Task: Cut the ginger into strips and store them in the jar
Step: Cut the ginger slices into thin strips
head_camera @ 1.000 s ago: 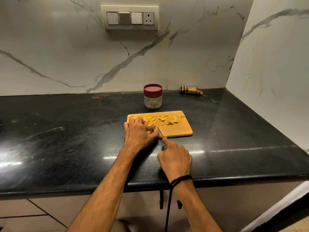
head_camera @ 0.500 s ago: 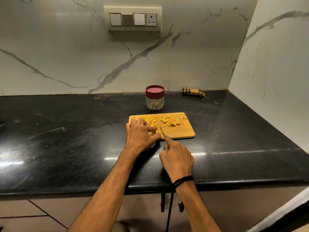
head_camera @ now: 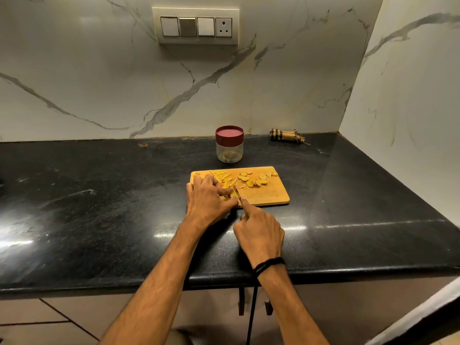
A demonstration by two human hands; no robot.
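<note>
Place: I read this as a home kitchen.
Evidence: black stone counter (head_camera: 99,195), marble backsplash (head_camera: 74,83), wall switch panel (head_camera: 196,26), wooden chopping board (head_camera: 268,195), cabinet fronts (head_camera: 37,317) below.

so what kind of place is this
Most likely a home kitchen: a black stone counter against a marble-look backsplash with a switch-and-socket panel, and a wooden cutting board of cut ginger with a red-lidded jar behind it.
</note>
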